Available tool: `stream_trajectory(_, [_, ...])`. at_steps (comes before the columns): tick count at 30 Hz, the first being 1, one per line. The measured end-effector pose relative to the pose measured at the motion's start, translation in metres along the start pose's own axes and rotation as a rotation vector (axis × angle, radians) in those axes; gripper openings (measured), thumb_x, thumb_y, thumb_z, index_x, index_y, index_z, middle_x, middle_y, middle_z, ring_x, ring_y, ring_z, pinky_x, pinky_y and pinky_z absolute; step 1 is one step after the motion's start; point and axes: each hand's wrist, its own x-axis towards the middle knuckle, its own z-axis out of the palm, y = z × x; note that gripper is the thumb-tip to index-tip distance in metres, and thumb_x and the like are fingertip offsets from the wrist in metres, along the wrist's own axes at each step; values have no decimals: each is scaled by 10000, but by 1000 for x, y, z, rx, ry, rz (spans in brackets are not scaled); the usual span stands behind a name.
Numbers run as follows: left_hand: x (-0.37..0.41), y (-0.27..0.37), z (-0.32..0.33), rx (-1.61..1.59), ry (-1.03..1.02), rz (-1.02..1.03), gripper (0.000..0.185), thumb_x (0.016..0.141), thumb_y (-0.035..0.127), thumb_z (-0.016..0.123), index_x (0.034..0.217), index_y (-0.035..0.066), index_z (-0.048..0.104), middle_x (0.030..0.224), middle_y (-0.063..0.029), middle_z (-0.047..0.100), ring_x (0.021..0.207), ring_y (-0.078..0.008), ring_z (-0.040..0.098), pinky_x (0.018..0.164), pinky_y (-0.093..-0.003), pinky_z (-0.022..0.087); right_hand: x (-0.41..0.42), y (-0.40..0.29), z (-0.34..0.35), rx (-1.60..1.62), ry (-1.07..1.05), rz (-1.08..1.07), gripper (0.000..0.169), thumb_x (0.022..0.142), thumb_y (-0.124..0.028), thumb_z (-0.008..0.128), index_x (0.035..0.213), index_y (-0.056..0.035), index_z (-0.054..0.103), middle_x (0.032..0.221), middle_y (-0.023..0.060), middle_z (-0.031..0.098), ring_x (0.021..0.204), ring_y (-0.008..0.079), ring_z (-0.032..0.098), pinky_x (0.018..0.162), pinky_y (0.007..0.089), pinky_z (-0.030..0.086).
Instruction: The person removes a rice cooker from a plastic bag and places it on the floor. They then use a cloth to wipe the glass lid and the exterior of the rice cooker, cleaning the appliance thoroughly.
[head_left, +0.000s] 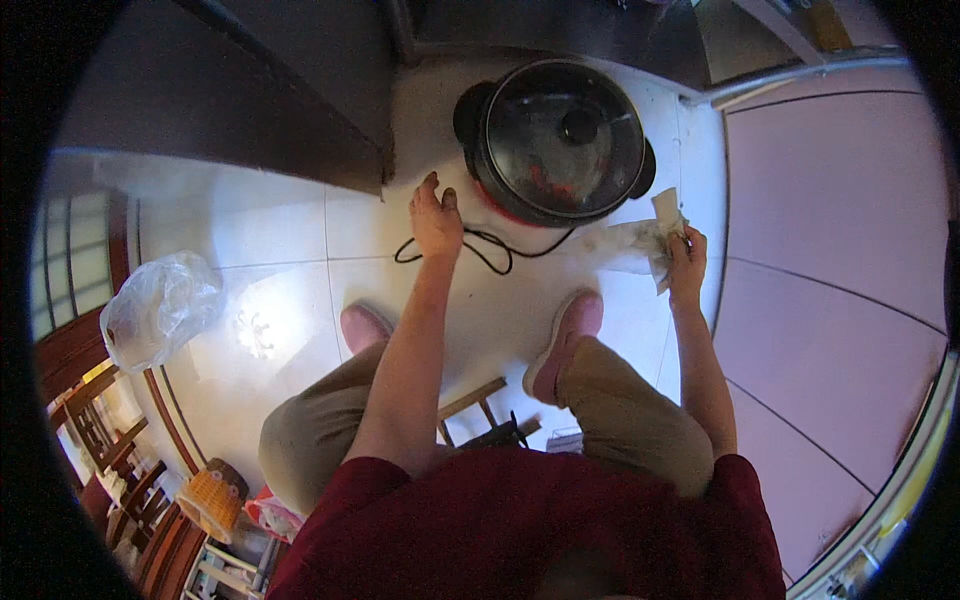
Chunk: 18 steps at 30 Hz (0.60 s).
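Note:
An electric pot with black side handles and a red lower band stands on the tiled floor in front of me. Its glass lid has a round black knob. From its base a black power cord loops over the tiles towards my left hand. My left hand hovers beside the pot, fingers apart and dirty-looking at the tips, with nothing in it. To the right of the pot, my right hand grips a crumpled, soiled pale tissue or cloth, part of which hangs towards the floor.
A dark furniture panel rises at upper left. Pinkish cabinet doors line the right side. A clear plastic bag lies at left, and a yellow woven basket at lower left. A wooden stool is under me.

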Motion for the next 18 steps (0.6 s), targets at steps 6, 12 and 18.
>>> stream_trajectory(6, [-34,-33,-18,675,-296,182,452,834,278,667,1279,227,601,1300,-71,564,1219,-300,523,974,-476,445,-43,102,-54,-504,-80,-21,377,954,-225,600,1246,10,554,1228,156,546,1078,270,571,921,367,468])
stream_trajectory(12, [-32,5,-24,655,-551,-48,350,853,239,616,1196,177,654,1282,-61,575,1194,-279,545,961,-472,451,-214,206,-98,-1027,-737,206,357,961,-258,592,1228,-20,588,1140,160,617,1004,262,611,880,364,493])
stream_trajectory(18, [14,-19,-15,179,-203,-20,384,902,370,593,1211,148,646,1312,-127,575,1187,-379,553,934,-480,469,-287,214,-79,-689,-743,492,358,967,-284,583,1214,-25,594,1119,136,623,997,239,605,887,355,488])
